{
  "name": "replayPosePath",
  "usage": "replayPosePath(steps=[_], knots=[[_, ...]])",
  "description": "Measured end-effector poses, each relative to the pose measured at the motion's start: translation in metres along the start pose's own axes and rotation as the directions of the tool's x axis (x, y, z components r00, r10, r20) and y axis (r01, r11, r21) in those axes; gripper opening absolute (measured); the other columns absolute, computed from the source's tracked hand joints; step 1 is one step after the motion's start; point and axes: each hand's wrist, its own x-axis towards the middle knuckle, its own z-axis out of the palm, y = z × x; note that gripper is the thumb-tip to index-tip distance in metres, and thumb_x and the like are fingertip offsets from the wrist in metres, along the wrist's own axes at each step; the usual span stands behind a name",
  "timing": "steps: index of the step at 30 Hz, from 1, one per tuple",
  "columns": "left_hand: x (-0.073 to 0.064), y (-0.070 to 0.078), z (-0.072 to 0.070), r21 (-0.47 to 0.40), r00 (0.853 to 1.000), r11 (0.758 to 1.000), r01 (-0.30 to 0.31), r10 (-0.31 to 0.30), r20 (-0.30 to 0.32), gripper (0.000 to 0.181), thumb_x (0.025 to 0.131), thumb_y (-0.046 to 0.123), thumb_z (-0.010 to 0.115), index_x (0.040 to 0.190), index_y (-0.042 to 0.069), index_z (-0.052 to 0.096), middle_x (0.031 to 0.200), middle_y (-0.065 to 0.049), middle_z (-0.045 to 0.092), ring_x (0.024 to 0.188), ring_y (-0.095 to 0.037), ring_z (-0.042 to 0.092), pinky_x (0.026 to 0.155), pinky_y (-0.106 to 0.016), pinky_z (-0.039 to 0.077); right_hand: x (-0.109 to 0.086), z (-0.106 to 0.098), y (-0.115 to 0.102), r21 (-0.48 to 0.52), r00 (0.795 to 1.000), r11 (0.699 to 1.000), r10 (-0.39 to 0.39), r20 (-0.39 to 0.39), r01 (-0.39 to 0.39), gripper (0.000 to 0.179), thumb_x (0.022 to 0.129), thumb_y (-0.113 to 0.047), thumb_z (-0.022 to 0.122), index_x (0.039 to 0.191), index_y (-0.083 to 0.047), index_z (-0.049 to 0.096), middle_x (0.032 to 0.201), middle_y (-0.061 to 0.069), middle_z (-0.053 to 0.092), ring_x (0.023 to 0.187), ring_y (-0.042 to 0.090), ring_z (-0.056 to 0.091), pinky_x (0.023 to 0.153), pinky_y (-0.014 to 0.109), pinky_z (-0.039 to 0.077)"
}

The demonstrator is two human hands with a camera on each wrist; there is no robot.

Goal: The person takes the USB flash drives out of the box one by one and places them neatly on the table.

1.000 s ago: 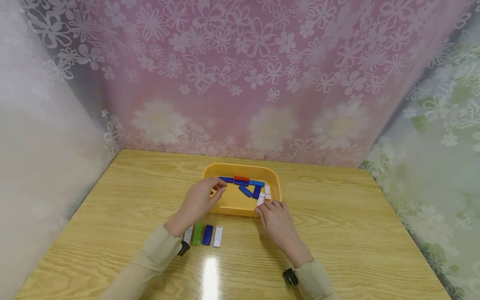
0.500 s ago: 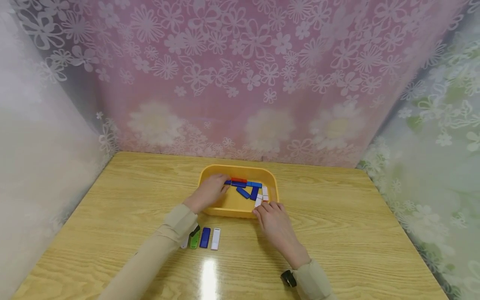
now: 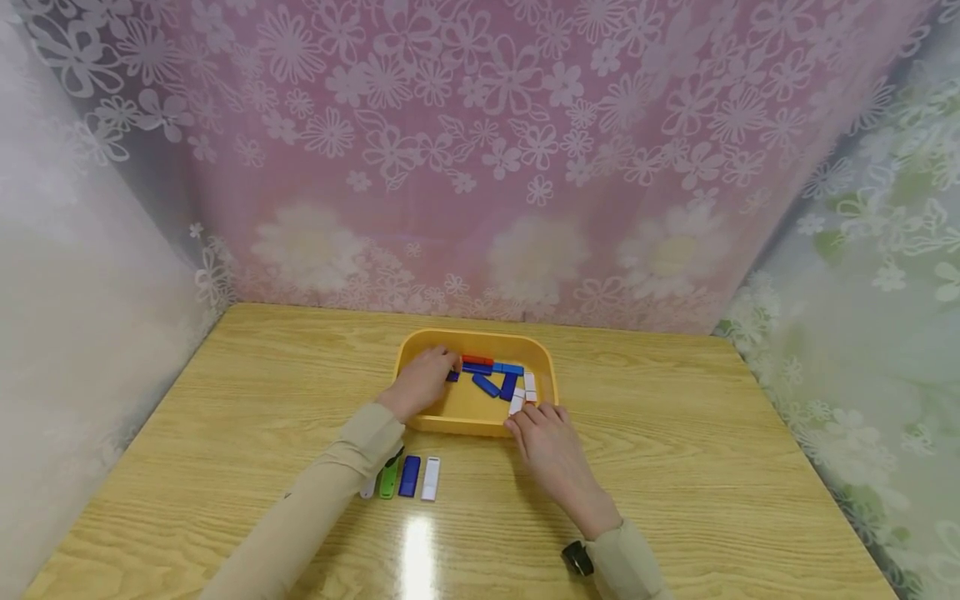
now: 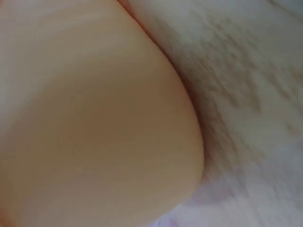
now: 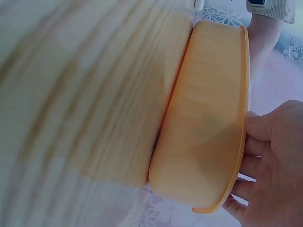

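Note:
A yellow plastic tray (image 3: 471, 427) holds several blue, white and red sticks that look like USB flash drives. My left hand (image 3: 423, 382) reaches over its left side, fingertips down inside, pinching a dark blue USB stick (image 3: 452, 377); its fingers partly hide the stick. My right hand (image 3: 555, 450) grips the front right rim. In the right wrist view, the thumb of the right hand (image 5: 274, 151) is at the rim of the tray, fingers curled over it. The left wrist view is mostly filled by a blurred rounded surface, with no held thing visible.
On the wooden table (image 3: 675, 442), in front of the tray, lie a white stick (image 3: 431, 479), a blue stick (image 3: 409, 476), a green stick (image 3: 388, 481) and another white one partly under the left forearm. A pink floral curtain (image 3: 480, 167) hangs behind.
My left hand has reached further into the tray to the blue stick by the back wall, which has shifted slightly toward the front. The right hand stays on the rim.

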Motion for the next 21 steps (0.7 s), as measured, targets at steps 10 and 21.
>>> replayPosePath(steps=[10, 21], knots=[[-0.0009, -0.0008, -0.0038, 0.034, 0.999, 0.999, 0.034, -0.035, 0.023, 0.015, 0.088, 0.015, 0.080, 0.096, 0.007, 0.069, 0.093, -0.006, 0.065, 0.090, -0.024, 0.063, 0.080, -0.039, 0.053, -0.0002, -0.0020, -0.0012, 0.006, 1.000, 1.000, -0.011, -0.019, 0.011, 0.018, 0.102, -0.020, 0.061, 0.093, -0.008, 0.071, 0.091, 0.003, 0.068, 0.088, 0.024, 0.060, 0.090, 0.045, 0.047], [-0.0057, 0.0014, -0.0086, -0.057, 1.000, 0.998, 0.025, -0.026, -0.011, 0.019, 0.089, 0.014, 0.079, 0.101, 0.008, 0.066, 0.086, -0.003, 0.069, 0.074, -0.018, 0.060, 0.068, -0.033, 0.050, -0.0012, -0.0032, -0.0019, 0.016, 1.000, 1.000, -0.011, -0.024, 0.011, 0.016, 0.102, -0.019, 0.061, 0.090, -0.010, 0.069, 0.088, 0.001, 0.066, 0.086, 0.023, 0.059, 0.090, 0.045, 0.047]])
